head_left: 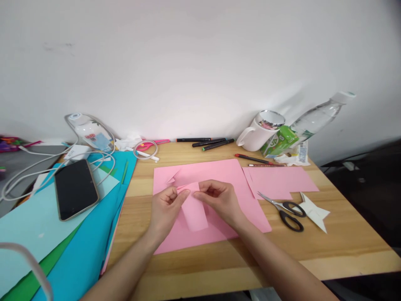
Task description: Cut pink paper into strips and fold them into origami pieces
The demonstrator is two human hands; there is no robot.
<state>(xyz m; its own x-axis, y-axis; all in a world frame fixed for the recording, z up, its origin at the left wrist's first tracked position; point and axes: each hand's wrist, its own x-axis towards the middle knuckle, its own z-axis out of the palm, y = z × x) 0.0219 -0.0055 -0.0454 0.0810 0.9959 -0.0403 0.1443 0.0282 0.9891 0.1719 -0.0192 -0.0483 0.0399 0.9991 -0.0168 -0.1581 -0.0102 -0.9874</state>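
Note:
My left hand (165, 209) and my right hand (219, 199) both pinch the top edge of a small pink paper strip (194, 213) held just above a large pink sheet (232, 177) on the wooden table (338, 246). The fingers of each hand are closed on the strip's upper corners. The strip hangs down toward me between my wrists.
Scissors (286, 210) and a white folded paper shape (315, 212) lie right of the sheet, with a second pink sheet (278, 180) behind them. A mug (260, 130), bottle (316, 117), markers (213, 143), phone (75, 188) on coloured paper (78, 246), and cables (37, 167) ring the table.

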